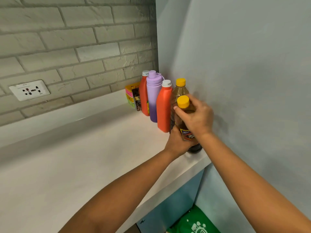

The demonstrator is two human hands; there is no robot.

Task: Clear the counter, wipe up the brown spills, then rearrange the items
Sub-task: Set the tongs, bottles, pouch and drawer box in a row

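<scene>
A brown bottle with a yellow cap (183, 102) stands at the right end of the white counter (84, 157), against the wall. My right hand (196, 117) grips its neck and shoulder from above. My left hand (176, 143) holds its lower body by the label. Behind it stands a second brown bottle with a yellow cap (180, 86). Two orange bottles (164, 108) (144, 96) and a purple flask (153, 96) line up toward the corner.
Colourful packets (133, 96) lean in the far corner by the brick wall. A wall socket (29, 90) sits at the left. Below the counter's right end lies a green bag (196, 222) beside a blue cabinet (170, 209).
</scene>
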